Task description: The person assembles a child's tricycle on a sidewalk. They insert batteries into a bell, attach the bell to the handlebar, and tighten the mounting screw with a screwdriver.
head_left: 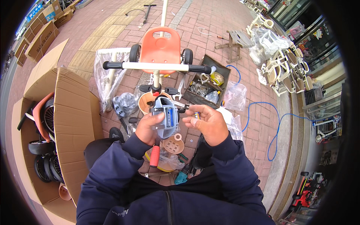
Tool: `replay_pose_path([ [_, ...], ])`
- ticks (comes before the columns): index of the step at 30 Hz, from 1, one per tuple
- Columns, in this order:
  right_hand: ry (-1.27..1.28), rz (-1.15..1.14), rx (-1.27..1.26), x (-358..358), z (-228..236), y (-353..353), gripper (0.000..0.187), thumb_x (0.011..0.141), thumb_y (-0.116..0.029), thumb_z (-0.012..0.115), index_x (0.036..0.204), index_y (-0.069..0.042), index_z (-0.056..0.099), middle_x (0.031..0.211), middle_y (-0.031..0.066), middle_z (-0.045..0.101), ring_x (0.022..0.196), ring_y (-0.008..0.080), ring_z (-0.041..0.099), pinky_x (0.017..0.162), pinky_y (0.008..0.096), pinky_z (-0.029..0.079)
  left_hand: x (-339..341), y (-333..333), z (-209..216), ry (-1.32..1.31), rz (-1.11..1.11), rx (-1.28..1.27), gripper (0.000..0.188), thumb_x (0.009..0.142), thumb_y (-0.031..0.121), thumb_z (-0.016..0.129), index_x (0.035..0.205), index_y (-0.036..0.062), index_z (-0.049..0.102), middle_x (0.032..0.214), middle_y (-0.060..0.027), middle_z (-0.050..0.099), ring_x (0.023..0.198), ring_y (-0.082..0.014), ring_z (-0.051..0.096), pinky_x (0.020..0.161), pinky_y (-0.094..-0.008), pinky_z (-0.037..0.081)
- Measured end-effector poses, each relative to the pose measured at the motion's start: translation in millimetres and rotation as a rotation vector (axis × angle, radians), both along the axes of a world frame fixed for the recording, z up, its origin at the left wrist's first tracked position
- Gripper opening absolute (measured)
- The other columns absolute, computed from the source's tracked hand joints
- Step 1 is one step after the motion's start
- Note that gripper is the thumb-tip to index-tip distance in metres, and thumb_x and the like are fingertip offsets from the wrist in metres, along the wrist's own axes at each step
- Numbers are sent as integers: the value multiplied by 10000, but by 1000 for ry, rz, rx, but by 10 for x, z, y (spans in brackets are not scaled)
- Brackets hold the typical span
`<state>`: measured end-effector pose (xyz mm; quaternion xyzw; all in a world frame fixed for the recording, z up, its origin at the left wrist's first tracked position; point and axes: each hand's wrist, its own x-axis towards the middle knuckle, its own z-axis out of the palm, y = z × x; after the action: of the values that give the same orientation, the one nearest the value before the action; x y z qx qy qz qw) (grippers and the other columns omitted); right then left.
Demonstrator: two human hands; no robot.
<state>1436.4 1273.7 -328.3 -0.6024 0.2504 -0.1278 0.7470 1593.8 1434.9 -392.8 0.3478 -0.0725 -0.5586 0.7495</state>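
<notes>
My left hand [148, 126] is closed around a light grey-blue plastic housing [165, 132], thumb on its near side. A blue battery [171, 117] lies in the housing's open compartment. Just to the right, my right hand [212, 125] pinches a small battery [197, 115] between thumb and fingers, apart from the housing. Beyond both hands stands a child's tricycle with an orange seat [161, 52] and a white handlebar [157, 66] with black grips. An orange-pink basket [144, 103] sits below the handlebar, partly hidden by the housing.
On the left, an open cardboard box [77, 108] holds tricycle parts and wheels. A metal toolbox [210, 80] with loose hardware stands right of the tricycle. A red-handled tool [154, 155] and a teal power drill [181, 177] lie near my legs. A blue cord [278, 127] crosses the paving.
</notes>
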Motion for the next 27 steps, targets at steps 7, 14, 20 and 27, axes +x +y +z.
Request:
replay_pose_path([
  [7,131,48,-760,38,122,96,269,918,-25,636,1178,38,661,1053,156,712,957,237,715,835,351,571,-41,-28,-41,13,-33,37,393,918,292,726,1181,6,668,1016,-94,733,875,-196,715,793,-349,574],
  [14,-29,101,-972,89,45,223,220,853,28,636,1059,10,710,1009,165,704,832,299,710,740,359,559,-179,-49,-166,84,-42,115,335,973,261,655,1189,5,649,1014,-91,720,863,-197,717,770,-344,593],
  [20,-70,33,-954,87,18,168,200,858,45,633,1039,16,714,946,161,701,765,244,709,698,313,555,-194,-67,-167,81,-38,112,381,963,306,657,1202,10,648,1052,-105,734,901,-207,721,820,-373,584],
  [27,189,-172,-826,23,-429,-538,201,936,-80,609,1068,26,717,843,85,731,709,137,683,666,285,540,116,23,0,93,164,-48,385,967,272,627,1265,28,623,1100,-96,725,963,-220,713,857,-359,580],
])
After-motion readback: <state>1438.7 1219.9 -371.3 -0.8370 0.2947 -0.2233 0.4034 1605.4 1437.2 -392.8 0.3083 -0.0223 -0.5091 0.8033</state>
